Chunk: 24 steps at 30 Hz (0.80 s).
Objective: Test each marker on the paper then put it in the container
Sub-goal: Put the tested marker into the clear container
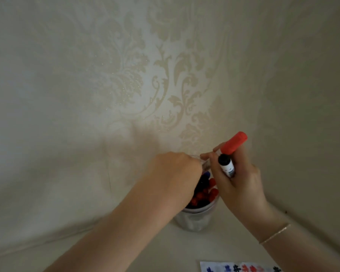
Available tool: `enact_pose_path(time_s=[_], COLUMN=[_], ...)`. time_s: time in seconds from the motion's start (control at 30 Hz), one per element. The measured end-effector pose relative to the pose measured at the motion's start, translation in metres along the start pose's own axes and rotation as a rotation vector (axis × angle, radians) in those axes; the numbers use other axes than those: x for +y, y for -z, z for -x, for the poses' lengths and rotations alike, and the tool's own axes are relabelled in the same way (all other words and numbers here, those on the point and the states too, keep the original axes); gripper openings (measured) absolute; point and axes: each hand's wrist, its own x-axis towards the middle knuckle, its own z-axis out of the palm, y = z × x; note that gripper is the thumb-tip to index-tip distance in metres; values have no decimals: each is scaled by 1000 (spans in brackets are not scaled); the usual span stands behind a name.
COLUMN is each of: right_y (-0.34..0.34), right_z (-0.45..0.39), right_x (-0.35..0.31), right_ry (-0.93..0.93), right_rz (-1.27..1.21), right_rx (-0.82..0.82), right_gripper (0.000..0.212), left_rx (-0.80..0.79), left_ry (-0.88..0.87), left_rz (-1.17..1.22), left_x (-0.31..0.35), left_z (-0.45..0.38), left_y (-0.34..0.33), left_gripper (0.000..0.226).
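A clear ribbed container (195, 219) stands on the pale surface by the wall, packed with several red- and blue-capped markers (206, 191). My left hand (175, 169) reaches over its rim with fingers curled down among the markers; what it holds is hidden. My right hand (238, 179) grips two markers just right of the rim: one with a red cap (236, 142) pointing up and one with a dark cap (225, 162). The paper (238, 267) with blue, red and black test marks lies at the bottom edge.
A wall with pale floral wallpaper (165, 75) rises close behind the container and wraps around on the right. A thin bracelet (275, 233) circles my right wrist. The beige surface (126, 252) runs along the bottom.
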Motion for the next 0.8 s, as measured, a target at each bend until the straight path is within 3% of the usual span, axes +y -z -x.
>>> enact_pose_path(time_s=[0.1, 0.23, 0.33, 0.43, 0.5, 0.6, 0.7, 0.8], right_y=[1, 2, 2, 8, 12, 16, 17, 19], right_z=[2, 5, 9, 11, 12, 13, 17, 20], right_x=[4, 0, -5, -7, -8, -10, -10, -9], right_ry=[7, 33, 78, 82, 95, 70, 13, 11], right_rz=[15, 4, 12, 8, 40, -42, -118, -96], right_rx=[28, 82, 62, 61, 79, 78, 21, 5], right_gripper=[43, 17, 21, 24, 18, 22, 34, 34], left_rx=[-3, 28, 88, 1, 33, 201, 333, 249], left_ry=[-106, -151, -124, -139, -157, -239, -231, -182], left_rz=[-158, -212, -197, -219, -211, -259, -209, -60], left_x=[6, 2, 4, 6, 7, 6, -2, -15], left_z=[0, 6, 11, 10, 12, 14, 18, 17], left_y=[-6, -13, -8, -16, -10, -23, -26, -32], left_gripper=[24, 23, 12, 5, 18, 12, 8, 15])
